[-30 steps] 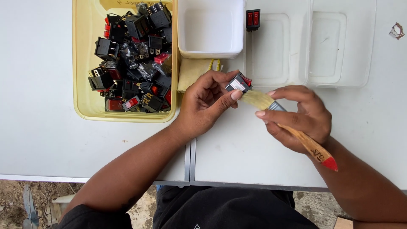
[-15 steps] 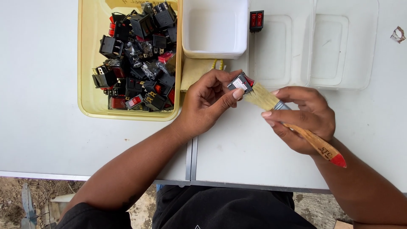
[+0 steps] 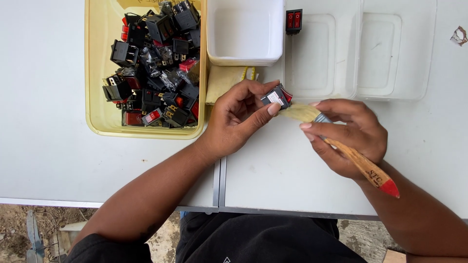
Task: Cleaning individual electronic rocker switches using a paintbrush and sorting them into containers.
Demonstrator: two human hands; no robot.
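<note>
Over table: left hand (image 3: 239, 119) pinches one switch (image 3: 276, 96); right hand (image 3: 348, 136) grips one brush (image 3: 341, 146), seemingly touching.

A white two-panel table (image 3: 58, 146) carries a yellow tray (image 3: 95, 97) of black-and-red switches at far left, a white tub (image 3: 246, 34) centrally, and clear lids (image 3: 360, 53) far right.

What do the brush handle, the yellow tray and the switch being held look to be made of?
Brush handle: apparently wood, varnished tan with visible grain and a red-dipped tip.
Yellow tray: likely plastic, translucent pale yellow, smooth moulded rim.
Switch in the left hand: seemingly hard black plastic with a red rocker.
</note>
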